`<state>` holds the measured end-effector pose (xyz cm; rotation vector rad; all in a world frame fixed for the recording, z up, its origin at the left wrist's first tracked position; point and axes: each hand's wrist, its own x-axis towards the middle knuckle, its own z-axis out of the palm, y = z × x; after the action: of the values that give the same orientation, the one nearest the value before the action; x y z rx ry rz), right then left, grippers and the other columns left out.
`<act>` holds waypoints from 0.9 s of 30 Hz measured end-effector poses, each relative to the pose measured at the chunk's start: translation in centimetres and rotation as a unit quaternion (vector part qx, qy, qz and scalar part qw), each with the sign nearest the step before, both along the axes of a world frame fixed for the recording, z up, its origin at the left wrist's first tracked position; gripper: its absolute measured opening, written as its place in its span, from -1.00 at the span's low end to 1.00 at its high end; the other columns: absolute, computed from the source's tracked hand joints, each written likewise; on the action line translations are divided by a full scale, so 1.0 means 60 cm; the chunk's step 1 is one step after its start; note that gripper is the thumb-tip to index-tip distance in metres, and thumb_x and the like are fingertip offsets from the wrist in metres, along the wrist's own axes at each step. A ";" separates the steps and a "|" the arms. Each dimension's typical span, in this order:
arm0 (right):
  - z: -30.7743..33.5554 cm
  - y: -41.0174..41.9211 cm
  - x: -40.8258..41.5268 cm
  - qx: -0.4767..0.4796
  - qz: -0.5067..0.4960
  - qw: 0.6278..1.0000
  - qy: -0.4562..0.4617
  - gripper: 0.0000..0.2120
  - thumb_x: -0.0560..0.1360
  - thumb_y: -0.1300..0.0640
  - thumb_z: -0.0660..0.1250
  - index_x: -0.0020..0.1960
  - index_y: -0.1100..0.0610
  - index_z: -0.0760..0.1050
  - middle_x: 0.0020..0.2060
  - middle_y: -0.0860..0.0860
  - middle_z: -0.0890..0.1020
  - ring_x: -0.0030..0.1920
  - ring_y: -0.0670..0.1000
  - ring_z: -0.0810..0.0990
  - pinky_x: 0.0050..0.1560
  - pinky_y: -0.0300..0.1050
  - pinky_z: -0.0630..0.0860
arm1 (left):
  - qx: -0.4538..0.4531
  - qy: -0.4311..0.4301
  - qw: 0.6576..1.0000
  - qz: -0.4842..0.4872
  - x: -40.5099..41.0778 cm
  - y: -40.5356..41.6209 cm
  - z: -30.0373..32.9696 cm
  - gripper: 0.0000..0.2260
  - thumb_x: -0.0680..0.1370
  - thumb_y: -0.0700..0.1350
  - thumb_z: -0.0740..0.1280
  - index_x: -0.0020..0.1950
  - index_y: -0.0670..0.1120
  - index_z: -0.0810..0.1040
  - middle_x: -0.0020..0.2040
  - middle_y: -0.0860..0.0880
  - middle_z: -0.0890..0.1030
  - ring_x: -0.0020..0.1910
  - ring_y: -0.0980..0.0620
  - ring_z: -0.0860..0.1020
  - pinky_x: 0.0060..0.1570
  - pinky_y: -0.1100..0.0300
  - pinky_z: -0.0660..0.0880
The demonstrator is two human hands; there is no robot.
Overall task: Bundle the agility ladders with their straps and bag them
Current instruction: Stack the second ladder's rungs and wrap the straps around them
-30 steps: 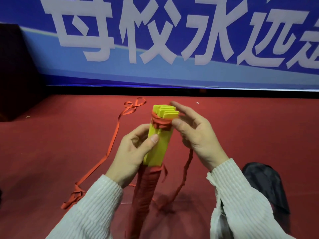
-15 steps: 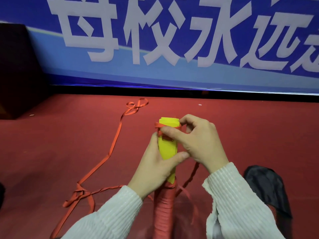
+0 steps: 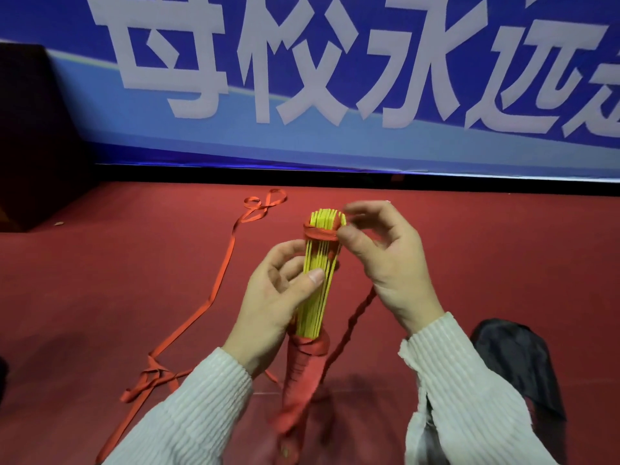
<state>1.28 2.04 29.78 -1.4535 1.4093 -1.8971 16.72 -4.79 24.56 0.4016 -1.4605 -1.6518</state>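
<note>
A stack of yellow ladder rungs (image 3: 317, 280) stands on end in front of me, edges toward the camera. Red strap (image 3: 320, 233) is wound round its top, and a thick red wrap (image 3: 302, 367) covers its lower part. My left hand (image 3: 268, 297) grips the stack at mid-height, thumb across the rung edges. My right hand (image 3: 385, 260) is beside the top, thumb and fingers pinching the red strap there; it is blurred. A twisted strap end (image 3: 352, 320) hangs below my right hand. A black bag (image 3: 516, 360) lies on the floor at the right.
A long loose red strap (image 3: 221, 280) trails across the red carpet (image 3: 100, 280) to my left, knotted near my left sleeve. A blue banner (image 3: 335, 78) with white characters runs along the back. A dark block (image 3: 33, 135) stands at the far left.
The bundle has turned so the rung edges face me. My right hand has shifted from over the top to its right side. My left hand has moved its grip slightly.
</note>
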 end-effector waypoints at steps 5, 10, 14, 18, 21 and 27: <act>-0.013 -0.008 0.016 0.039 0.004 0.999 -0.015 -0.62 0.26 0.02 0.64 -0.03 0.05 0.57 -0.21 -0.15 0.68 -0.19 -0.17 0.61 -0.12 -0.26 0.55 | -0.092 -0.092 0.990 -0.052 -0.011 0.022 -0.009 -0.63 0.62 -0.12 0.37 0.41 0.09 0.48 0.33 0.03 0.63 0.37 0.02 0.57 0.35 0.06 0.51; -0.010 -0.002 0.015 0.176 -0.099 0.966 0.165 -0.56 0.30 -0.40 0.44 0.00 -0.12 0.64 -0.15 -0.20 0.70 -0.08 -0.19 0.65 -0.02 -0.07 0.58 | -0.073 -0.107 0.990 0.061 -0.027 0.023 -0.020 -0.71 0.59 -0.17 0.41 0.29 0.04 0.54 0.13 -0.06 0.70 0.14 -0.12 0.67 0.23 -0.26 0.57; -0.001 0.015 0.006 0.115 -0.137 0.942 0.284 -0.67 0.54 -0.24 0.34 -0.20 0.00 0.55 -0.42 -0.09 0.51 -0.36 -0.06 0.46 -0.29 -0.02 0.39 | -0.080 -0.120 0.974 0.176 -0.017 -0.006 -0.023 -0.80 0.50 0.03 0.46 0.10 0.07 0.59 -0.05 -0.08 0.71 -0.02 -0.23 0.67 0.03 -0.35 0.57; -0.002 0.013 0.036 0.084 -0.005 0.940 0.330 -0.79 0.59 -0.06 0.36 -0.15 0.03 0.61 -0.31 -0.09 0.59 -0.27 -0.03 0.55 -0.22 0.01 0.48 | -0.111 -0.136 0.964 0.198 -0.015 -0.013 -0.020 -0.86 0.47 -0.07 0.41 0.01 0.09 0.59 -0.10 0.00 0.72 -0.10 -0.09 0.66 -0.05 -0.30 0.59; -0.005 0.010 0.026 0.073 -0.003 0.954 0.289 -0.81 0.58 0.00 0.41 -0.17 0.05 0.62 -0.35 -0.05 0.58 -0.33 -0.11 0.50 -0.26 -0.05 0.43 | -0.101 -0.120 0.967 0.199 -0.007 -0.020 -0.019 -0.87 0.53 -0.13 0.48 0.03 0.04 0.62 -0.12 -0.04 0.72 -0.17 -0.07 0.64 -0.07 -0.34 0.59; 0.010 0.011 -0.023 0.019 -0.046 0.989 0.138 -0.84 0.55 0.16 0.48 -0.21 0.09 0.63 -0.41 -0.14 0.53 -0.35 -0.18 0.40 -0.26 -0.26 0.35 | 0.007 -0.008 0.995 0.099 -0.007 -0.003 0.006 -0.53 0.44 -0.14 0.59 0.25 -0.05 0.44 0.09 -0.18 0.71 0.08 -0.28 0.70 0.12 -0.18 0.63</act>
<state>-0.07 2.72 30.37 -1.7128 1.6506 -1.7627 16.32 -4.98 24.92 0.5511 -1.3740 -1.5048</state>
